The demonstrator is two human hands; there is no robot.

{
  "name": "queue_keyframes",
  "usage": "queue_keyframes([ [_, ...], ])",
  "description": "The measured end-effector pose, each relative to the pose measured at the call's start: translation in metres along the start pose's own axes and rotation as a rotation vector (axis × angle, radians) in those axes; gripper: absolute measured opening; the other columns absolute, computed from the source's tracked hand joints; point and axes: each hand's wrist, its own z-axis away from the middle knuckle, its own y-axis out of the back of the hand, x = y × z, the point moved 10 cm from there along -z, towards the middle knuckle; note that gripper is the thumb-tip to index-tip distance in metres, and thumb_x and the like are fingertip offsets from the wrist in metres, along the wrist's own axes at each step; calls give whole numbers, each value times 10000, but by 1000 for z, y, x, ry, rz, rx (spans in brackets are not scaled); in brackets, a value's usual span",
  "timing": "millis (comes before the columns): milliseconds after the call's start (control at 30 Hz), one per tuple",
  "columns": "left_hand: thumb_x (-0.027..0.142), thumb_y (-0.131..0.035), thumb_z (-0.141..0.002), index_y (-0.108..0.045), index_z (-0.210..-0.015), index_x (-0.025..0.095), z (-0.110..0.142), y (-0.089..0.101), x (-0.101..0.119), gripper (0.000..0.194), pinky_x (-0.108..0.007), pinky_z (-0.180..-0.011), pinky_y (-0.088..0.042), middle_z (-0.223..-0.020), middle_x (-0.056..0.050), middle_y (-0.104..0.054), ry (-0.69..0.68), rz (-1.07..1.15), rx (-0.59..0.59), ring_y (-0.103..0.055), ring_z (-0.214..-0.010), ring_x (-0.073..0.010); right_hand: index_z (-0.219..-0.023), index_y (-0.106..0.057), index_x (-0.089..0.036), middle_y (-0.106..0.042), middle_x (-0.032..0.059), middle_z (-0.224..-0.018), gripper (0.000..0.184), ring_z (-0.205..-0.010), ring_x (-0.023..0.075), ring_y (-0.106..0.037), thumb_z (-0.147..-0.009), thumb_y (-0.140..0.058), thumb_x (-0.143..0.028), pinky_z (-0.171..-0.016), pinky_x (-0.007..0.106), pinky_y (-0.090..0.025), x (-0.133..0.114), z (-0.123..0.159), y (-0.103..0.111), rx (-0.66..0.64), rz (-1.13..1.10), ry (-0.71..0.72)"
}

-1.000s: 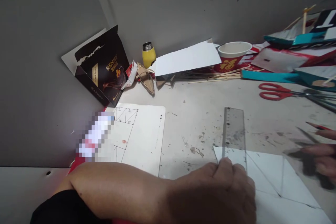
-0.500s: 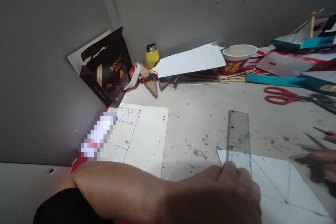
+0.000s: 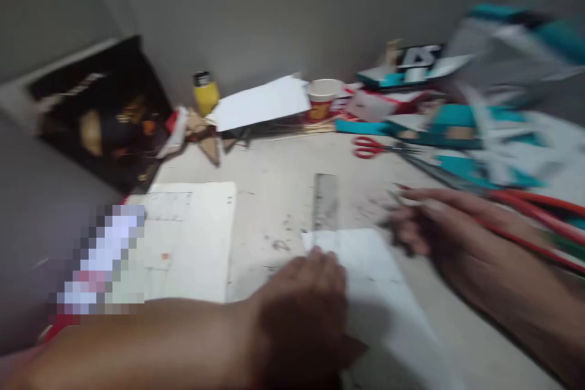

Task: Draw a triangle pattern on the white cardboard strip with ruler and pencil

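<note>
My left hand (image 3: 306, 304) presses on a clear plastic ruler (image 3: 325, 201), fingers bunched over its lower part. Beneath both lies a white paper sheet (image 3: 365, 247), partly covered by the hand and its shadow; its pencil lines are blurred now. To the right, my right hand (image 3: 425, 222) is raised off the sheet, fingers pinched around a slim pencil (image 3: 400, 195) whose tip points up and left. Motion smears its details. An open notebook page (image 3: 208, 237) with drawn line figures lies left of my left hand.
Red-handled scissors (image 3: 368, 147) lie beyond the ruler. Large red-handled pliers or shears (image 3: 539, 210) lie at right. Along the wall are a dark box (image 3: 109, 116), a yellow bottle (image 3: 206, 94), a red paper cup (image 3: 322, 103), thin sticks and teal scraps (image 3: 454, 117). A pixelated bright object (image 3: 103, 250) is at left.
The view has swung right, so the scene has shifted left and more of the right side shows. My right hand with the pencil has come fully into view. My left hand stays on the ruler.
</note>
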Motion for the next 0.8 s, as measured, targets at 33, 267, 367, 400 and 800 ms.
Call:
queue_keyframes([
  [33, 537, -513, -924, -613, -1207, -35, 0, 2, -1, 646, -422, -933, -551, -1262, -242, -660, 0, -3, 32, -615, -1192, -361, -916, -727, -223, -705, 91, -743, 194, -510, 135, -601, -775, -764, -350, -420, 241, -449, -1, 1, -2, 22, -73, -54],
  [267, 303, -563, -888, -574, -1283, -17, -2, 7, -8, 508, -465, -917, -591, -1326, -250, -614, -74, 89, 37, -600, -1218, -379, -960, -663, -163, -712, 40, -755, 260, -514, 88, -591, -845, -700, -394, -418, 176, -421, -9, -4, -9, -23, -120, -14],
  [367, 285, -540, -903, -595, -1245, -60, -2, 14, -3, 489, -487, -897, -596, -1305, -288, -608, -125, 48, 90, -604, -1197, -406, -1044, -645, -167, -716, 43, -820, 248, -561, 91, -601, -908, -638, -373, -452, 188, -441, -14, 1, -13, -73, -86, 44],
  [400, 282, -532, -910, -599, -1242, -65, -2, 15, -2, 485, -488, -893, -597, -1303, -291, -606, -133, 39, 102, -603, -1196, -409, -1078, -635, -174, -716, 43, -848, 246, -581, 94, -605, -924, -619, -364, -466, 193, -447, -17, 4, -15, -86, -77, 69],
  [800, 307, -486, -948, -607, -1240, -58, -3, 15, 2, 483, -484, -882, -598, -1312, -282, -594, -154, 1, 104, -595, -1201, -406, -1145, -698, -148, -699, 72, -914, 421, -699, 116, -605, -977, -499, -479, -592, 235, -482, -26, 34, -54, -500, 139, 49],
])
